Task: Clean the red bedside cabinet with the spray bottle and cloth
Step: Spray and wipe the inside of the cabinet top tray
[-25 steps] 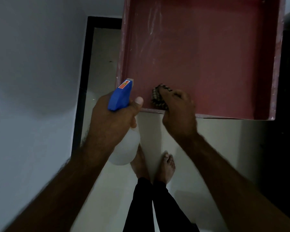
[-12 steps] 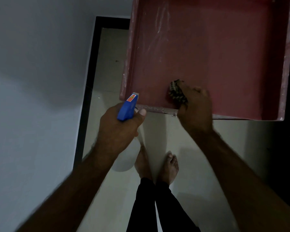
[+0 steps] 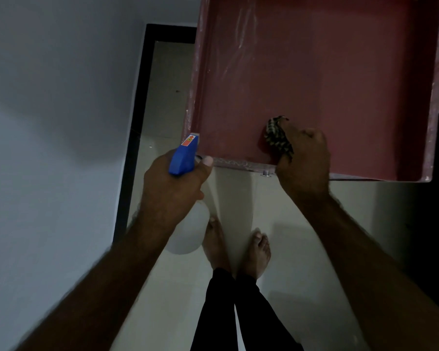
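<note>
At the near edge of the red bedside cabinet (image 3: 339,84), inside its recessed top, one dark checked cloth (image 3: 276,134) was bunched against the red surface, the right hand (image 3: 304,163) curled tight round it. Just off the cabinet's near left corner, one spray bottle (image 3: 183,158), blue head and pale body, was gripped at the neck by the left hand (image 3: 170,188), nozzle toward the cabinet. Below the cabinet's near edge, two bare feet (image 3: 258,252) stood on a pale floor (image 3: 301,262).

A checked cloth (image 3: 277,136) lies on the red bedside cabinet (image 3: 339,72), by its front rim; bare feet (image 3: 260,252) stand on the floor (image 3: 304,239) before it.
</note>
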The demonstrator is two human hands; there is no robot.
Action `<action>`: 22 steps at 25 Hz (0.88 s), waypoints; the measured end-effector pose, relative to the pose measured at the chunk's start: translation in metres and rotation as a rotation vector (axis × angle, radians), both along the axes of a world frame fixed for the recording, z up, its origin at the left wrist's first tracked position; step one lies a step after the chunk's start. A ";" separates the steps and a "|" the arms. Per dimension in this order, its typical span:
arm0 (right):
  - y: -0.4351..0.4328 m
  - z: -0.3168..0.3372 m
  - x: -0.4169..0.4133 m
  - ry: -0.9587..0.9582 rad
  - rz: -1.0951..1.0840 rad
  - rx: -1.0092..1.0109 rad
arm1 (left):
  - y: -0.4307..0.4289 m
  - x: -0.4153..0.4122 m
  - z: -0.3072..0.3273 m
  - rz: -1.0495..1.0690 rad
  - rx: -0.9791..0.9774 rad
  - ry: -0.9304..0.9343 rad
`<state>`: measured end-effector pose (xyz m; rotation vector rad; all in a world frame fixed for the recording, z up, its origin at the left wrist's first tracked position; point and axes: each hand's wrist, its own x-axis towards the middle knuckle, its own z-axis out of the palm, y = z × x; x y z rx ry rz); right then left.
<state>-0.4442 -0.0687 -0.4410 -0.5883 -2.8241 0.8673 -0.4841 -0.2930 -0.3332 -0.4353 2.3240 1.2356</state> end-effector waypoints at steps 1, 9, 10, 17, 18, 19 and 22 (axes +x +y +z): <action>0.000 0.000 0.000 0.004 0.006 0.002 | 0.000 -0.004 0.001 0.009 0.009 0.012; 0.003 -0.004 0.000 -0.029 0.000 -0.003 | 0.005 -0.027 0.009 -0.007 0.030 0.016; 0.003 -0.003 0.000 -0.024 -0.002 -0.007 | 0.005 -0.029 0.011 -0.023 0.032 0.026; 0.002 -0.003 0.001 -0.019 -0.020 0.011 | 0.004 -0.052 0.025 -0.071 -0.013 0.069; 0.002 -0.003 0.001 -0.023 -0.020 0.012 | 0.005 -0.057 0.027 -0.076 -0.022 0.072; 0.002 -0.002 0.001 -0.025 -0.019 0.006 | 0.006 -0.061 0.030 -0.079 -0.031 0.076; -0.002 0.002 0.003 -0.016 -0.005 0.014 | 0.007 -0.071 0.036 -0.070 -0.028 0.089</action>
